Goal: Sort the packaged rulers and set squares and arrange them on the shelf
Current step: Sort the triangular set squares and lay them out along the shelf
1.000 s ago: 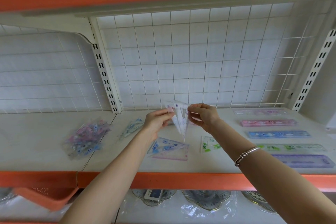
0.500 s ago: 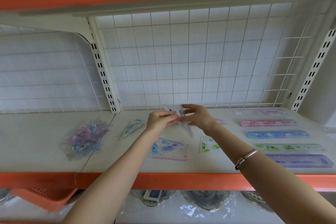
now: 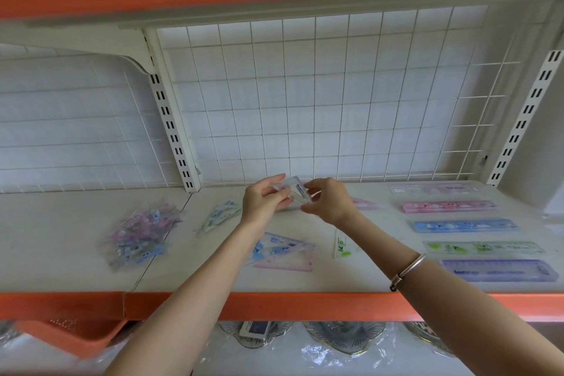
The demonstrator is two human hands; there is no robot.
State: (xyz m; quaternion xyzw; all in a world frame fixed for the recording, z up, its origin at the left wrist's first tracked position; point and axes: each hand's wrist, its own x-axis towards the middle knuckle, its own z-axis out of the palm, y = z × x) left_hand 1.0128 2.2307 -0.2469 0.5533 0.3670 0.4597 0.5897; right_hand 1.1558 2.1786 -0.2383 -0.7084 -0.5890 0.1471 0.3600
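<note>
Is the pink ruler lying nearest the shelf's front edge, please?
No, the purple ruler lies nearest the orange front edge; the pink ruler sits farther back.

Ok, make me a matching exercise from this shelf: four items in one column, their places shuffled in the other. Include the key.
Items
1. purple ruler
2. heap of packets
3. clear set square packet
4. pink ruler

Places
A. leftmost on the shelf
B. pinched between the left hand and right hand
C. right-hand row, nearest the front edge
D. right-hand row, just behind the blue ruler

Pairs: 1-C, 2-A, 3-B, 4-D
</note>
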